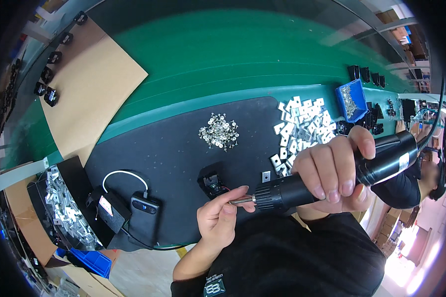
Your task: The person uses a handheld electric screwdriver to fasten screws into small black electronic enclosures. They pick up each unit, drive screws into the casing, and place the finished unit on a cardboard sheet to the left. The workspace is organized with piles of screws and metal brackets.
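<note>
One black power screwdriver (282, 194) is hanging over the near side of the dark mat (168, 141) — right hand (334, 171) wrapped round its body, left hand (218, 218) pinching the metal bit (244, 200) — near a little black housing (209, 183).

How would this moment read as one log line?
left hand: fingers around bit | right hand: gripping black power screwdriver | dark mat: screw pile, black housing
</note>
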The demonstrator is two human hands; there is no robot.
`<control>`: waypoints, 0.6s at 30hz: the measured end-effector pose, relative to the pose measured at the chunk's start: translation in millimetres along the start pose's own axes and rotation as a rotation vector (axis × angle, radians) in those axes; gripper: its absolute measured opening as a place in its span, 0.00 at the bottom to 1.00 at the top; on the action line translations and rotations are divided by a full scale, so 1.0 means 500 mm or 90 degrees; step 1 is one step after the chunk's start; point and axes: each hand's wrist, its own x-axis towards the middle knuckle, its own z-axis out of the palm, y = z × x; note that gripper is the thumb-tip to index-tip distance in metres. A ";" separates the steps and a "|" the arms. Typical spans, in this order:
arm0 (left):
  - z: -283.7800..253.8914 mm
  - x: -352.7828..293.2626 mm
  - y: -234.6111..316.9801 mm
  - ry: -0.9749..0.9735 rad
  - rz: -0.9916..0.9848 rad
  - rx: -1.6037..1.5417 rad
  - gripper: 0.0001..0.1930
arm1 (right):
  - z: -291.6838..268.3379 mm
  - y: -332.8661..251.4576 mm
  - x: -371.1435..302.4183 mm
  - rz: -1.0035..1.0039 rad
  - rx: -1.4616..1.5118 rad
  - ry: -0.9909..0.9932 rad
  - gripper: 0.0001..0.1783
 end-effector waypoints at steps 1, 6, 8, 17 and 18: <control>0.000 -0.001 0.000 0.002 -0.005 -0.014 0.21 | -0.001 0.002 0.000 0.000 0.004 -0.003 0.22; -0.015 0.024 0.025 -0.026 0.165 0.369 0.33 | -0.007 -0.001 -0.002 0.010 0.010 0.017 0.22; -0.057 0.024 0.043 -0.045 0.309 0.704 0.46 | -0.006 0.006 -0.002 0.021 -0.025 0.043 0.23; -0.116 0.035 0.024 -0.110 0.160 0.923 0.45 | -0.056 0.079 -0.034 0.077 -0.190 -0.054 0.24; -0.113 0.039 0.026 -0.100 0.149 0.913 0.43 | -0.055 0.091 -0.038 0.064 -0.189 -0.045 0.25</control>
